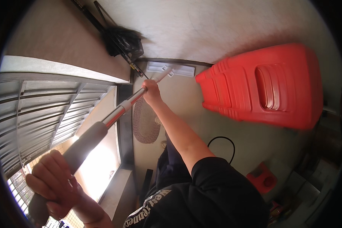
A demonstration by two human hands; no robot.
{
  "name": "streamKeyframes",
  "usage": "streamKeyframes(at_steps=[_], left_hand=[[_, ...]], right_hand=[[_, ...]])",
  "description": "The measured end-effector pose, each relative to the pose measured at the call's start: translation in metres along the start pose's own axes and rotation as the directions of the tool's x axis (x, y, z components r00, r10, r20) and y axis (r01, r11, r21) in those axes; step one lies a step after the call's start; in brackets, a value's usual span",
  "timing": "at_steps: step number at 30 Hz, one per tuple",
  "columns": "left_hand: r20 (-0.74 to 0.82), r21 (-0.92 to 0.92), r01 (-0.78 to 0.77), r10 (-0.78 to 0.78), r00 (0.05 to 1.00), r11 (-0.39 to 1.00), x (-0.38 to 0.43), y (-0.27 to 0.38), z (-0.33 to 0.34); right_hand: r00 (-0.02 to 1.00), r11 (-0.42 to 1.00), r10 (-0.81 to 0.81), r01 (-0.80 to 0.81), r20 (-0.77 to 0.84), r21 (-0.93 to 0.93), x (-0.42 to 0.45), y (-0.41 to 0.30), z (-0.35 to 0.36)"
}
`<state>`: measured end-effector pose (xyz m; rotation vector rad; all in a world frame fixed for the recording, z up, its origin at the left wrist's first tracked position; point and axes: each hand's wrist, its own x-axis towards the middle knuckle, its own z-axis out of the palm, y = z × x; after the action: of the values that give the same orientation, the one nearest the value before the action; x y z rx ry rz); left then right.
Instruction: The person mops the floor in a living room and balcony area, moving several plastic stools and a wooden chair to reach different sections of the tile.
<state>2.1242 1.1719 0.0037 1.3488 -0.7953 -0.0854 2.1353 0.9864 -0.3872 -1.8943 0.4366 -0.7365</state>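
Both hands are on a long flat mop that slants from the lower left up to the base of the wall. My left hand (55, 182) wraps around the grey foam grip (87, 142) at the near end. Farther along, my right hand (151, 91) is closed around the metal mop pole (114, 117). At the far end, the white flat mop head (185, 70) lies on the floor along the dark skirting (176, 60). Below the right hand is an oval woven mat (146, 125), partly hidden behind the pole.
A large red moulded plastic object (230, 88) stands on the right by the wall. Thin rods and a black plastic bag (124, 42) lean in the corner. Left is a metal slatted shutter (45, 108) beside a bright doorway. A black cable (223, 137) loops near a small red plastic stool (260, 178).
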Motion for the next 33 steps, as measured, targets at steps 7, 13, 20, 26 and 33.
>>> streamKeyframes(at_steps=[7, 13, 20, 26, 33], left_hand=[[0.134, -0.218, 0.067, -0.038, 0.990, 0.974, 0.038, 0.011, -0.020], [0.115, -0.250, 0.151, -0.125, 0.985, 0.957, 0.040, 0.029, -0.051], [0.052, -0.331, 0.176, -0.169, 0.984, 0.927, 0.011, 0.044, -0.059], [0.205, -0.398, 0.052, 0.033, 0.978, 0.916, -0.027, 0.083, -0.066], [0.234, -0.180, 0.068, -0.024, 0.972, 0.981, -0.123, 0.061, -0.028]], right_hand=[[0.995, 0.987, -0.003, -0.013, -0.096, -0.159, -0.025, -0.038, -0.015], [0.996, 0.986, 0.076, -0.069, 0.038, -0.155, -0.083, -0.067, -0.027], [0.981, 0.986, 0.068, -0.038, 0.183, -0.163, -0.118, -0.089, -0.038], [0.980, 0.982, -0.047, 0.081, 0.194, -0.172, -0.110, -0.094, -0.051], [0.976, 0.982, 0.033, 0.008, 0.215, -0.190, -0.108, -0.048, -0.060]])
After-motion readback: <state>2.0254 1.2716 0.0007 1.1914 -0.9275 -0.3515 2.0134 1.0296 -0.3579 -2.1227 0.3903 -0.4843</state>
